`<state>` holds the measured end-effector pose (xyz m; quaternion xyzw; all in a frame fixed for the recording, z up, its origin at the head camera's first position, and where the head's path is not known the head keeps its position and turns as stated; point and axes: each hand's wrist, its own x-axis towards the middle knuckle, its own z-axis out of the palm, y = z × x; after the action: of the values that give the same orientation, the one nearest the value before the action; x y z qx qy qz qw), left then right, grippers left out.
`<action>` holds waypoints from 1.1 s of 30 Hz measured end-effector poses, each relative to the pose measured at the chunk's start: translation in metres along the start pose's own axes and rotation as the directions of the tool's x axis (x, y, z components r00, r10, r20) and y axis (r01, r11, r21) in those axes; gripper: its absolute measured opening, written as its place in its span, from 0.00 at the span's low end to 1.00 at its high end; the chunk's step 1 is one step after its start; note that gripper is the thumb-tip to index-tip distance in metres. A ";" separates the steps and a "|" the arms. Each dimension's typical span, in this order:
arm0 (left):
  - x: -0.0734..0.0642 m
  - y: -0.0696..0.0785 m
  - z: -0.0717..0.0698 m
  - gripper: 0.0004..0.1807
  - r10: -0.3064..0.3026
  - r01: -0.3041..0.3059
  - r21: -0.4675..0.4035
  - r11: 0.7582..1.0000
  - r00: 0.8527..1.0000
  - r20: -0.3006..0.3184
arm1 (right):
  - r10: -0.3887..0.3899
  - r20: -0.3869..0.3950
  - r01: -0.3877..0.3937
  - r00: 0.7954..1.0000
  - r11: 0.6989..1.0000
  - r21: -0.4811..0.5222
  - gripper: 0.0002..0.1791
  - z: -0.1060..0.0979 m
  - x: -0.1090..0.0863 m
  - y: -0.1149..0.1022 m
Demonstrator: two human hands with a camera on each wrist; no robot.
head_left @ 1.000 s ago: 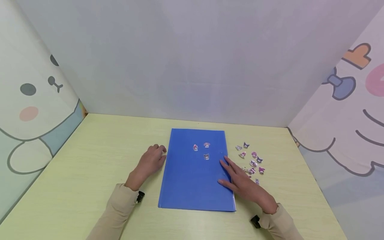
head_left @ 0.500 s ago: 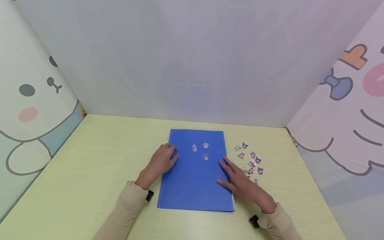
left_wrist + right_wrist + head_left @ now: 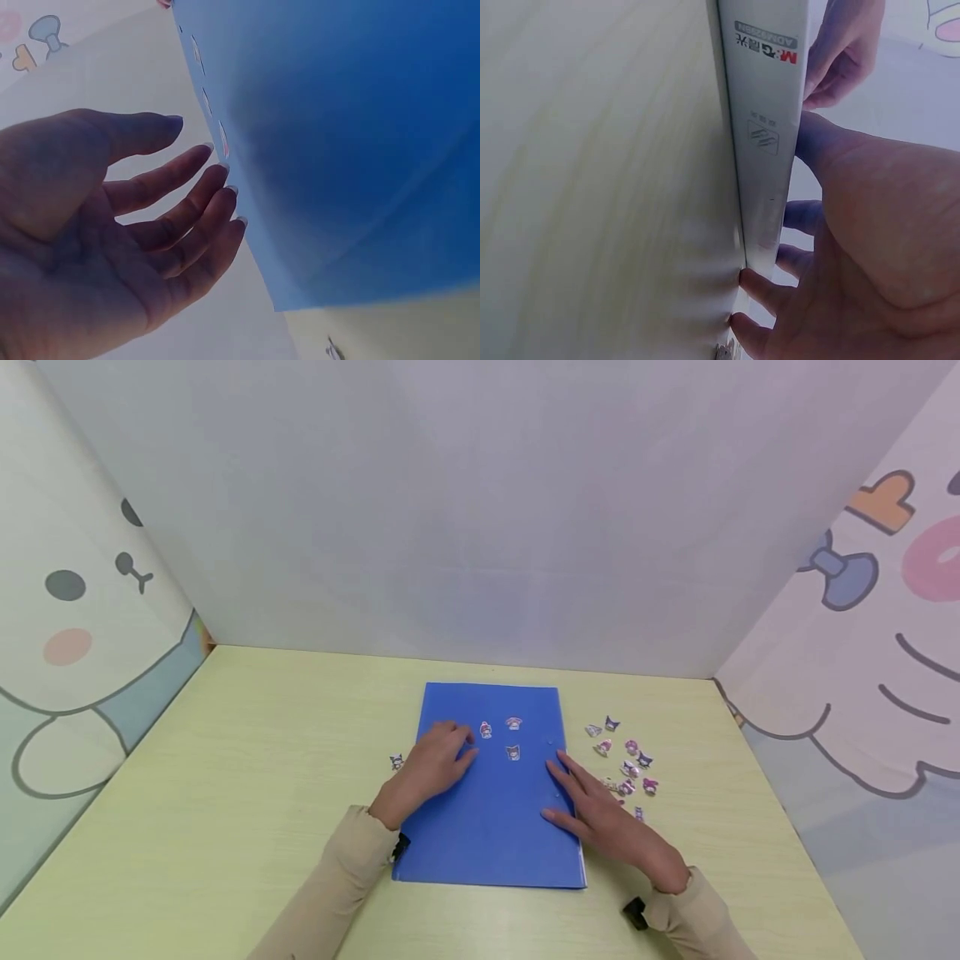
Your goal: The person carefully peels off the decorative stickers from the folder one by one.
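A blue folder (image 3: 487,835) lies flat on the table, with three small cartoon stickers on its upper half, one a dark-eared sticker (image 3: 513,752). Over the folder's left part is my left hand (image 3: 433,767), its fingers loosely bent near the red-topped sticker (image 3: 486,730). The left wrist view shows nothing between thumb and fingers of this hand (image 3: 112,217). My right hand (image 3: 600,810) rests with spread fingers on the folder's right edge. In the right wrist view its fingers lie along the white printed spine (image 3: 765,150).
Several loose stickers (image 3: 628,768) are scattered on the table right of the folder. One sticker (image 3: 396,762) lies just left of it, close to my left wrist. Cartoon-printed cloth walls (image 3: 465,527) surround the pale wooden table (image 3: 247,777).
My left hand has moved right, from beside the folder's left edge to over it. The sticker left of the folder has come into view. My right hand has stayed in place.
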<state>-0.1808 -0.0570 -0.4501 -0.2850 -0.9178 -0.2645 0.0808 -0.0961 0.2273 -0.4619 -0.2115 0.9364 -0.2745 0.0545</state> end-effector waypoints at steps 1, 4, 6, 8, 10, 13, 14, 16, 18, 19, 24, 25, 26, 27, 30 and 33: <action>0.001 0.001 0.002 0.05 0.006 -0.006 0.002 1.000 1.000 0.002 | -0.002 -0.001 0.002 1.000 1.000 -0.001 0.41 0.000 0.000 0.000; 0.005 0.006 0.005 0.06 0.019 -0.019 0.006 1.000 1.000 0.018 | -0.003 -0.003 0.003 1.000 1.000 -0.005 0.41 0.000 0.000 0.000; 0.008 0.009 0.007 0.07 0.029 -0.029 0.003 1.000 0.999 0.040 | -0.003 -0.004 0.003 1.000 1.000 -0.007 0.41 0.000 0.000 0.000; 0.011 0.012 0.009 0.07 0.042 -0.043 0.008 0.999 0.997 0.058 | 0.000 -0.002 0.000 1.000 1.000 -0.005 0.41 0.000 0.000 0.000; 0.014 0.015 0.011 0.07 0.050 -0.051 0.005 0.999 0.996 0.077 | 0.002 -0.002 -0.002 1.000 1.000 -0.002 0.41 0.000 0.000 0.000; 0.018 0.018 0.015 0.07 0.050 -0.051 0.003 0.999 0.993 0.103 | 0.001 -0.001 -0.001 1.000 1.000 0.000 0.41 0.000 0.000 0.001; 0.020 0.020 0.017 0.07 0.045 -0.046 0.002 0.999 0.992 0.114 | 0.000 -0.002 0.000 1.000 1.000 0.000 0.41 0.001 0.000 0.001; 0.022 0.023 0.019 0.07 0.039 -0.040 0.008 0.999 0.990 0.135 | -0.001 -0.002 0.001 1.000 1.000 0.000 0.41 0.001 0.000 0.001; 0.025 0.026 0.021 0.07 0.032 -0.035 0.017 0.999 0.987 0.154 | -0.003 -0.004 0.003 1.000 1.000 -0.001 0.41 0.000 0.000 0.001; 0.026 0.028 0.022 0.08 0.030 -0.034 0.022 0.999 0.986 0.163 | -0.002 -0.004 0.002 1.000 1.000 0.001 0.41 0.000 0.000 0.001; 0.030 0.033 0.028 0.10 0.032 -0.038 0.032 0.999 0.983 0.179 | -0.013 -0.010 0.013 1.000 1.000 -0.004 0.40 0.001 0.000 0.001; 0.031 0.034 0.029 0.10 0.035 -0.041 0.031 0.999 0.983 0.179 | -0.014 -0.012 0.014 1.000 1.000 -0.003 0.40 0.001 0.000 0.001; 0.032 0.034 0.030 0.10 0.039 -0.045 0.027 0.999 0.983 0.177 | -0.016 -0.013 0.016 1.000 1.000 -0.004 0.40 0.001 0.000 0.001; 0.033 0.034 0.030 0.10 0.044 -0.049 0.021 0.999 0.984 0.174 | -0.016 -0.015 0.016 1.000 1.000 -0.005 0.40 0.001 0.000 0.001; 0.034 0.035 0.033 0.08 0.056 -0.058 0.008 0.998 0.985 0.161 | -0.016 -0.017 0.016 1.000 1.000 -0.008 0.39 0.001 -0.001 0.001; 0.034 0.036 0.034 0.07 0.062 -0.062 -0.001 0.998 0.987 0.148 | -0.019 -0.021 0.019 1.000 1.000 -0.016 0.39 0.002 0.000 0.001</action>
<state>-0.1883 0.0028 -0.4530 -0.3320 -0.9125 -0.2381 0.0211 -0.0957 0.2274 -0.4642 -0.2178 0.9371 -0.2699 0.0402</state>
